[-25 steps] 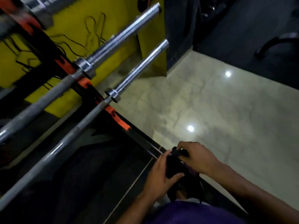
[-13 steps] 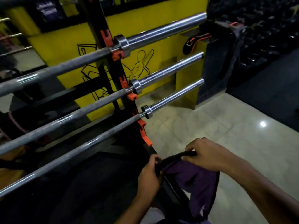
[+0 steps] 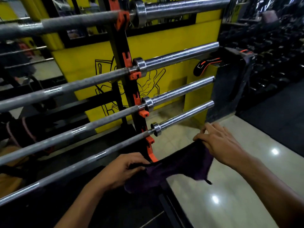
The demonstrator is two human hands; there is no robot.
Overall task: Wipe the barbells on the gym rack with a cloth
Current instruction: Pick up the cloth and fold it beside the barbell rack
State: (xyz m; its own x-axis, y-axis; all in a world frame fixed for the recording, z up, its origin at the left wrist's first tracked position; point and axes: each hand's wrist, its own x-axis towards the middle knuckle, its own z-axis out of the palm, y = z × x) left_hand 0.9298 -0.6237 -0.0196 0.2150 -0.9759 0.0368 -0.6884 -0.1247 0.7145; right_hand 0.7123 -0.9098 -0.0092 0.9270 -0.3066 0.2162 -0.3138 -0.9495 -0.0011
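Several steel barbells lie level on a black rack upright [image 3: 120, 46] with orange hooks. The lowest barbell [image 3: 182, 116] ends just above my hands; another barbell [image 3: 179, 92] sits above it. A dark purple cloth [image 3: 179, 163] is stretched between both hands, below and in front of the lowest bar's sleeve. My left hand [image 3: 121, 171] grips the cloth's left end. My right hand [image 3: 218, 142] pinches its right corner, the other fingers spread. The cloth touches no bar.
A yellow panel [image 3: 164, 51] with a black line drawing stands behind the rack. A black block [image 3: 230, 83] holding an orange-trimmed item stands at the bars' right ends. Glossy pale floor [image 3: 246, 186] lies to the right; dark equipment fills the far right.
The view has lifted from the floor to the rack. My hands have moved apart and raised the bunched cloth, spreading it out toward the lowest barbell's sleeve.
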